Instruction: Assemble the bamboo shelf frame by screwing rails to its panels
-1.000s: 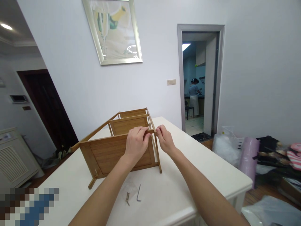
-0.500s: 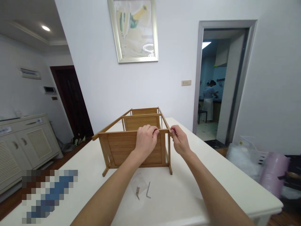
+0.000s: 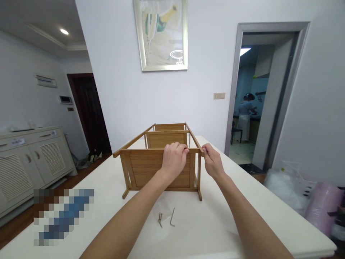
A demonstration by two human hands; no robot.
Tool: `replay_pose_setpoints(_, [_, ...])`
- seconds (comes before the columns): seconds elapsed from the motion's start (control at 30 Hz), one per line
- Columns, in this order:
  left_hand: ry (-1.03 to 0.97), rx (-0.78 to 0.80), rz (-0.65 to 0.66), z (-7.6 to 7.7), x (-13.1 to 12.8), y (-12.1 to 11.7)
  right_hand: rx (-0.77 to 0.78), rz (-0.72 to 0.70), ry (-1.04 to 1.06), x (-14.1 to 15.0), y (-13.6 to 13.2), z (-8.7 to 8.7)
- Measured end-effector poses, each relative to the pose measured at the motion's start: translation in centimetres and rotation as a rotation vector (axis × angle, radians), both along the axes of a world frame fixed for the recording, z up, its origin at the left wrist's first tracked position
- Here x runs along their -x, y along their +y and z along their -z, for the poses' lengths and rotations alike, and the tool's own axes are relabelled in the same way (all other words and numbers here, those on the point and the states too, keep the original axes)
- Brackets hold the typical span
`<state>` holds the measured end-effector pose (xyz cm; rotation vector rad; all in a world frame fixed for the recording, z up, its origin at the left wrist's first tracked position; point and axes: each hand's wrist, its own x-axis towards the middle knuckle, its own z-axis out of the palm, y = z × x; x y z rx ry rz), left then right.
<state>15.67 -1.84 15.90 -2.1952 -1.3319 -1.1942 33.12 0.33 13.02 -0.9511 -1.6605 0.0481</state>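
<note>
A brown wooden shelf rack (image 3: pixel 145 169) lies on its side on the white table (image 3: pixel 194 233), one slatless panel facing me. My left hand (image 3: pixel 175 158) is closed over the upper edge of that near panel, fingers curled behind it. At the rack's right front corner, my right hand (image 3: pixel 212 158) pinches against the outer side of the long rail; anything small between its fingertips is hidden. Nearer to me, several screws (image 3: pixel 160 219) lie by a clear plastic bag (image 3: pixel 163 207). To their right is an L-shaped hex key (image 3: pixel 172 218).
A pixelated patch (image 3: pixel 64 216) covers the table's left side. Beyond the right edge stand a clear plastic bag (image 3: pixel 285 183) and a pink wrapped roll (image 3: pixel 320 205). A white cabinet (image 3: pixel 37 154) is at left. Through the doorway, a person (image 3: pixel 245 111) stands in another room.
The whole view has shifted, so the rack, table and hands appear slightly farther right. Both hands keep the same places on the rack.
</note>
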Motion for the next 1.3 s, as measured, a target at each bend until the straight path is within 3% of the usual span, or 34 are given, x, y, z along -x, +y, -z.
replay_pose_setpoints(0.3, [0.015, -0.102, 0.068, 0.8, 0.1, 0.7, 0.001, -0.018, 0.085, -0.4, 0.3, 0.9])
replay_pose_setpoints(0.43, [0.019, -0.264, 0.105, 2.5, 1.5, 0.6, -0.051, -0.028, 0.089, -0.3, 0.5, 1.4])
replay_pose_setpoints(0.53, [0.028, -0.381, 0.049, 4.1, 3.0, 0.1, -0.099, -0.012, 0.061, -0.3, 0.7, 1.5])
replay_pose_setpoints(0.7, [0.013, -0.485, 0.036, 6.9, 6.9, -0.7, -0.124, -0.035, 0.057, -0.4, 0.9, 1.5])
replay_pose_setpoints(0.83, [0.082, -0.444, -0.003, 9.7, 11.4, -1.0, -0.124, -0.035, 0.056, -0.4, 0.9, 1.4])
replay_pose_setpoints(1.0, [0.013, -0.244, -0.068, 12.6, 15.4, -1.8, -0.109, -0.005, 0.053, -0.3, 0.9, 1.6])
replay_pose_setpoints(1.13, [-0.218, -0.132, -0.177, 13.1, 16.6, -2.6, -0.044, 0.048, 0.141, 0.3, 1.5, 3.0])
replay_pose_setpoints(1.3, [-0.602, 0.034, -0.406, 12.6, 18.5, -1.8, 0.137, 0.085, 0.152, 0.2, 1.4, 7.4])
